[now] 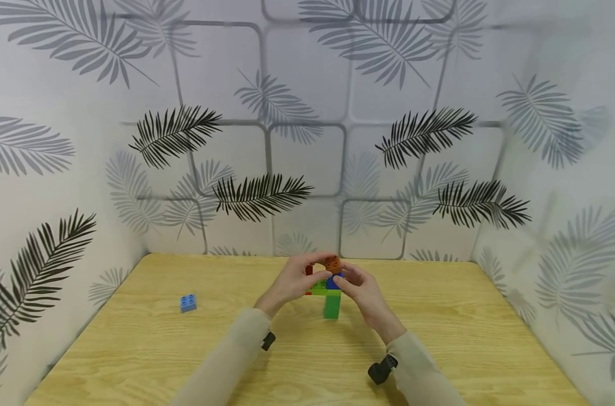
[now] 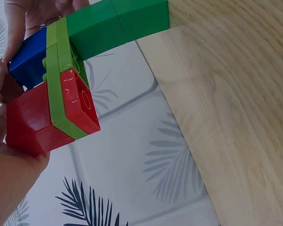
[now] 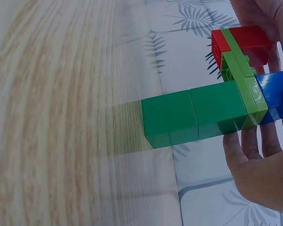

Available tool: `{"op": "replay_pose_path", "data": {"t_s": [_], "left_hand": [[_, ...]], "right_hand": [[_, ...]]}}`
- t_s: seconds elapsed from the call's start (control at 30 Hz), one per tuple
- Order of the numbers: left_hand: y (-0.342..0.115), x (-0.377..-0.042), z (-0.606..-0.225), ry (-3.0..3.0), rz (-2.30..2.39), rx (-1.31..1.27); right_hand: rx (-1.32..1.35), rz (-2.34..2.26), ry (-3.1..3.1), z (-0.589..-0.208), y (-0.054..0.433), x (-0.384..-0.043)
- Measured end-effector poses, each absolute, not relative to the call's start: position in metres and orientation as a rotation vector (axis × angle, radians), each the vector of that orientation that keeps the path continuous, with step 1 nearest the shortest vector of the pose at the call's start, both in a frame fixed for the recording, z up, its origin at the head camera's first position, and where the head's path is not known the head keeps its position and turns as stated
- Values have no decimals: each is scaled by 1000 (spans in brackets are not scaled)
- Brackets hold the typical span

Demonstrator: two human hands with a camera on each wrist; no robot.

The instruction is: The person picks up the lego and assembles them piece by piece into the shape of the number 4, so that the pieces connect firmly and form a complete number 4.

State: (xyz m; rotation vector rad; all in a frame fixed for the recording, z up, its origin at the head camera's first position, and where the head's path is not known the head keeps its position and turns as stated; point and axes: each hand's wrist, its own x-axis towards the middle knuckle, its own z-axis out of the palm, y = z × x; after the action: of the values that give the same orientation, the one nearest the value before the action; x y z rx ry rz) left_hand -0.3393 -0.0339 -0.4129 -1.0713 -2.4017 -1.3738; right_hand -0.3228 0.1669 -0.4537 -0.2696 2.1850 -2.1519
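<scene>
A tower of building bricks stands on the table, with two stacked green bricks (image 3: 193, 113) at its base. Above them, flat light green bricks (image 2: 56, 80) reach out to the left. Red bricks (image 2: 33, 117) sit above and below that overhanging end. On the tower side rests a blue brick (image 3: 274, 89), topped by an orange-brown brick (image 1: 332, 264). My left hand (image 1: 297, 280) reaches over the red brick and holds the orange-brown brick between thumb and fingers. From the other side my right hand (image 1: 366, 294) grips the blue brick, thumb in front and fingers behind.
A loose light blue brick (image 1: 187, 303) lies on the wooden table (image 1: 135, 349), to the left of the tower. Leaf-patterned walls (image 1: 307, 158) enclose the table at the back and both sides.
</scene>
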Motion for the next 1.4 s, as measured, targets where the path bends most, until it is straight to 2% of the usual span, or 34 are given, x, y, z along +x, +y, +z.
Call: {"op": "replay_pose_path", "data": {"t_s": [0.37,1.07,1.4], "left_hand": [[-31,-340,-407,-2455,-1170,-1123],[-30,-340,-402,-2533,-1073,-1184],[-33,-337,-405,-2415,-891,-1283]], "right_hand": [[-320,-2187,2136,-454,169,-327],[-382,-2190,2022,-456,177,-324],[-286,-2315,2048,-444,163,-320]]}}
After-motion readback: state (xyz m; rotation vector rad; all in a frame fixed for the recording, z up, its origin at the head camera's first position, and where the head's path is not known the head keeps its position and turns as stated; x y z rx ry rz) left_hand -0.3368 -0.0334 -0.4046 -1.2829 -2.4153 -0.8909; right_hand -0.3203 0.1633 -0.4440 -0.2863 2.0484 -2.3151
